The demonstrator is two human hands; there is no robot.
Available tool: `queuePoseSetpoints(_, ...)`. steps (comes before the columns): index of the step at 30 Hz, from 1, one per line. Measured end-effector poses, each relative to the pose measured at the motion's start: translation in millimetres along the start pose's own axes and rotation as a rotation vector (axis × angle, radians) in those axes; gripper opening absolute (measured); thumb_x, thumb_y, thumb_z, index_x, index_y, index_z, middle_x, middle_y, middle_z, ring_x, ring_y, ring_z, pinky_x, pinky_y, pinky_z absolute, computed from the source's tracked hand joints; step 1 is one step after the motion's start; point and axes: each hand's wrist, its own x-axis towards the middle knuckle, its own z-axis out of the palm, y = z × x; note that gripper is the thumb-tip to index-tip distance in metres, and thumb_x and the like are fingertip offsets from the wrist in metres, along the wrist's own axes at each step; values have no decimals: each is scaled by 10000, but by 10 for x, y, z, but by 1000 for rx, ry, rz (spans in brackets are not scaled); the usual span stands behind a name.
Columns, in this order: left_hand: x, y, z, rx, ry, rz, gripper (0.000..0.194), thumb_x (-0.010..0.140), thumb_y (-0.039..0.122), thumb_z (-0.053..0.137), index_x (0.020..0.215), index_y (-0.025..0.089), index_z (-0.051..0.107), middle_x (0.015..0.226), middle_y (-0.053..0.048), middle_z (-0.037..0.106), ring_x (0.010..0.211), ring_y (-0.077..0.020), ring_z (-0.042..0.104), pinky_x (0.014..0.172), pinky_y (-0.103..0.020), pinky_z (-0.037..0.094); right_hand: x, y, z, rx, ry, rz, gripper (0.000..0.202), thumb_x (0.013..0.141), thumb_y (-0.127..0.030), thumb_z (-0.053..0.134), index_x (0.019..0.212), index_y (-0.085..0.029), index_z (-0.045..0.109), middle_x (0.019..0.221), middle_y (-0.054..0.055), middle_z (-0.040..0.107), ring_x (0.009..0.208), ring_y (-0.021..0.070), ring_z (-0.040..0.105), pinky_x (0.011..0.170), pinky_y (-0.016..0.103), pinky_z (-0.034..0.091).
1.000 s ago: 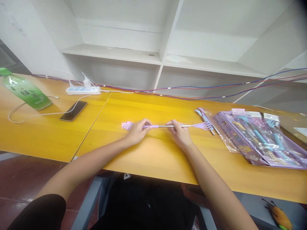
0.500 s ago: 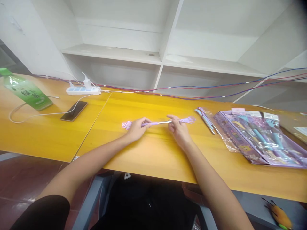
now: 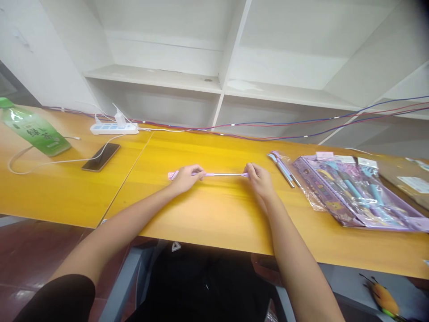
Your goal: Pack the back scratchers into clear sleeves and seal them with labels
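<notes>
L hand (image 3: pixel 187 179) closed on purple handle of silver rod (image 3: pixel 227 174); R hand (image 3: pixel 258 179) pinching other end. Rod approx lvl btwn hands, over counter (image 3: pixel 208 219). Purple box (image 3: pixel 315 190) w/ bagged items to R. Farther: phone (image 3: pixel 101 158), pwr strip (image 3: pixel 114 129), white shelf (image 3: pixel 154 77).

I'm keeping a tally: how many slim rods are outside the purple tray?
3: a silver-and-purple rod held between the left hand and right hand; a blue rod and a purple rod close together beside the purple tray. Others may be hidden.
</notes>
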Motion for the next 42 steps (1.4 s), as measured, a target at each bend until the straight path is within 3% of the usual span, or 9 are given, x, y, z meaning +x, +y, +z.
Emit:
queuePoseSetpoints(4, -75, 92, 29, 16, -16, 53, 204, 941, 396, 664, 948, 207, 741, 925, -16, 786, 872, -180, 700, 850, -296, 521, -9, -22, 52, 17, 6, 19, 690, 953, -859, 416, 682, -235, 530, 622, 6, 525, 607, 170, 469, 604, 318, 350)
queuePoseSetpoints(20, -165, 171, 105, 56, 24, 137, 133, 964, 312, 675, 895, 200, 696, 902, -23, 759, 804, -161, 661, 776, -283, 481, -53, -79, 221, 63, -44, 62, 708, 958, -862, 393, 662, -237, 541, 633, 18, 543, 621, 179, 493, 623, 318, 376)
queuePoseSetpoints(35, -195, 9, 250, 52, 24, 176, 196, 992, 365, 662, 898, 198, 700, 930, -34, 766, 823, -164, 676, 779, -285, 488, -91, -100, 398, 44, -129, 129, 713, 975, -842, 362, 633, -240, 532, 559, 7, 513, 563, 173, 481, 591, 323, 369)
queuePoseSetpoints(39, -119, -3, 204, 75, -9, 183, 203, 998, 378, 665, 938, 189, 711, 965, -37, 777, 869, -172, 696, 807, -289, 499, -86, -120, 404, -42, -76, 142, 705, 995, -793, 321, 664, -226, 576, 640, 33, 599, 646, 192, 559, 652, 315, 404)
queuePoseSetpoints(42, -58, -6, 125, 162, -50, 215, 216, 1011, 390, 658, 980, 184, 715, 1009, -53, 776, 920, -183, 705, 836, -295, 507, -86, -126, 393, -150, -125, 131, 672, 1008, -743, 312, 729, -217, 625, 688, 46, 648, 690, 204, 589, 684, 313, 409)
